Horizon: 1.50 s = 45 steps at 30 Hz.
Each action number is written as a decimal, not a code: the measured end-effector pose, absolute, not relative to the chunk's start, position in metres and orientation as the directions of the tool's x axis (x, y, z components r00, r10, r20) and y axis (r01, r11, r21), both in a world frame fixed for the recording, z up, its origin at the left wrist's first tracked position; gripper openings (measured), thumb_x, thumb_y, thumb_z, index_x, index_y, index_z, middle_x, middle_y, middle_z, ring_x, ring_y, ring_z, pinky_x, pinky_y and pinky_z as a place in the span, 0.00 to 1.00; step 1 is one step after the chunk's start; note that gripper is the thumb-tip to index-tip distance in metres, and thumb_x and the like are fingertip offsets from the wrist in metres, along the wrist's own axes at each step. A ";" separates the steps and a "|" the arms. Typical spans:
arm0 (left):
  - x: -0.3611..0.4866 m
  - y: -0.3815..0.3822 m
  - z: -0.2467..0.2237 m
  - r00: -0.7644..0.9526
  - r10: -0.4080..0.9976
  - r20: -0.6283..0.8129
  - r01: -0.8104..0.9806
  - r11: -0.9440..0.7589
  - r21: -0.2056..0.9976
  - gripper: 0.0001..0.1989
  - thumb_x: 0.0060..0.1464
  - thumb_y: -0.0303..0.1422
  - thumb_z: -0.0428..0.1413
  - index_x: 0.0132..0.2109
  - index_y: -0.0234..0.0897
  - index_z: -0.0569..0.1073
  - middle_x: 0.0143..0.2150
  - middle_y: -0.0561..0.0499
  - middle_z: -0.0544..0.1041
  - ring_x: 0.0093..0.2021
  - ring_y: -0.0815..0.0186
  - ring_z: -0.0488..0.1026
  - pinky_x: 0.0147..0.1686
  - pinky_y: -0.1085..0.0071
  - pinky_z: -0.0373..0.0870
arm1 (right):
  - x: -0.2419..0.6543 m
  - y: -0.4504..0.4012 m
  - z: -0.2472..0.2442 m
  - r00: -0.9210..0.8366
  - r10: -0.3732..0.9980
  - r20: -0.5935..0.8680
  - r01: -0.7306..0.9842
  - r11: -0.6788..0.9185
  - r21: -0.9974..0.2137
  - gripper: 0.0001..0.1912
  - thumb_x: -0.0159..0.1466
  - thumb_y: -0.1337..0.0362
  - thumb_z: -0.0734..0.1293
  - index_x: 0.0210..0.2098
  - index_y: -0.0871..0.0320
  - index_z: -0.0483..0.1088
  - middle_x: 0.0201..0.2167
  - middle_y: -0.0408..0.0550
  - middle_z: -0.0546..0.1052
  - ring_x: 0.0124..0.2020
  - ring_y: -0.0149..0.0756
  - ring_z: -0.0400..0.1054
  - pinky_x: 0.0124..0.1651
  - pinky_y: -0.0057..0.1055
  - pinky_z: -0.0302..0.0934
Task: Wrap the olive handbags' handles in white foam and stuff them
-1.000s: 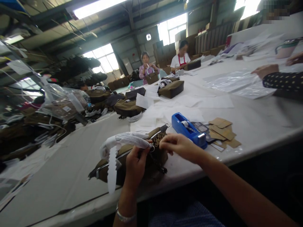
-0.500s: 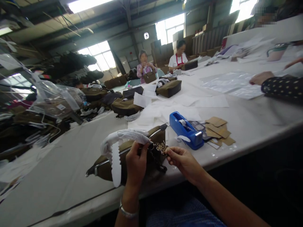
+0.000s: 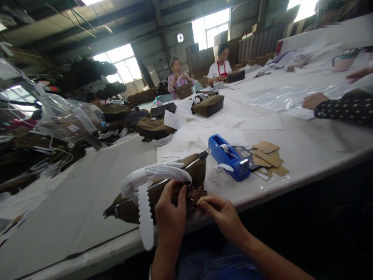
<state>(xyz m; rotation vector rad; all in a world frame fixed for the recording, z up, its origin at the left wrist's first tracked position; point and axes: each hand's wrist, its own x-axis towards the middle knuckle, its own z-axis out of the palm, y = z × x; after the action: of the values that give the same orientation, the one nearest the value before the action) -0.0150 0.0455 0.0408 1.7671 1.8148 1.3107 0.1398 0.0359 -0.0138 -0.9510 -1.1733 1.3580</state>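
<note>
One charm (image 3: 196,193) has moved lower, between two hands (image 3: 223,214), at one bag (image 3: 128,212).

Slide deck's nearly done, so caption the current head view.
Two hands finger a spotted charm beside a zipped bag.

"Item and position?"
"One olive-brown bag (image 3: 197,168), on the near part of the white table (image 3: 87,210), set slantwise: one end near left, the other far right."
"Closure?"
"Silvery zip (image 3: 190,165) along the top, a dark tab at each end. Metal ring (image 3: 208,151) noted on the far-right tab."
"Handle?"
"Wrapped handle (image 3: 157,171), in white material, arched over the bag's top. White strip (image 3: 145,217), edges notched, end rounded, hangs down on the near side."
"Attachments?"
"Spotted brown charm (image 3: 196,193), irregular outline, at the bag's right near side, close to the handle's right end. Its fastening is too small to tell."
</note>
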 end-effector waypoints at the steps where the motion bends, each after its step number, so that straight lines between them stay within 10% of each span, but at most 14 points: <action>1: -0.013 0.044 0.040 -0.216 0.910 0.354 0.621 -0.152 0.769 0.10 0.61 0.40 0.58 0.46 0.40 0.75 0.40 0.48 0.83 0.40 0.58 0.82 0.43 0.62 0.77 | 0.137 0.033 -0.015 -0.136 0.988 0.077 -0.206 0.047 -0.977 0.13 0.64 0.53 0.71 0.32 0.55 0.81 0.29 0.45 0.79 0.31 0.36 0.72 0.38 0.30 0.66; 12: -0.008 0.044 0.024 -0.243 0.921 0.306 0.502 -0.151 0.852 0.14 0.58 0.35 0.62 0.50 0.40 0.72 0.43 0.49 0.80 0.42 0.62 0.81 0.45 0.65 0.79 | 0.165 0.039 -0.006 -0.118 0.979 0.166 0.075 0.175 -0.982 0.11 0.67 0.55 0.69 0.37 0.53 0.82 0.54 0.51 0.77 0.49 0.42 0.74 0.40 0.31 0.71; 19: -0.012 0.046 0.024 -0.240 0.941 0.239 0.429 -0.118 0.896 0.14 0.57 0.36 0.63 0.49 0.40 0.74 0.43 0.49 0.82 0.43 0.62 0.82 0.46 0.65 0.80 | 0.178 0.062 0.007 -0.041 0.853 0.521 0.368 0.497 -0.786 0.09 0.69 0.65 0.67 0.44 0.52 0.81 0.37 0.48 0.80 0.39 0.37 0.75 0.45 0.34 0.70; 45: -0.023 0.056 0.035 -0.103 0.903 0.417 0.570 -0.290 0.769 0.09 0.64 0.36 0.57 0.46 0.41 0.80 0.43 0.49 0.83 0.38 0.63 0.81 0.42 0.68 0.79 | 0.157 0.085 0.008 -0.091 0.811 0.578 0.383 0.564 -0.732 0.10 0.68 0.66 0.68 0.44 0.51 0.81 0.38 0.48 0.80 0.40 0.38 0.76 0.44 0.33 0.70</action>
<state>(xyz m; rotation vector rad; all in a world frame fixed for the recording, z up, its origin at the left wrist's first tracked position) -0.0231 0.0556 0.0348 1.8319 1.6147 1.3500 0.1574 0.0854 0.0078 -1.0047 -1.6974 0.4856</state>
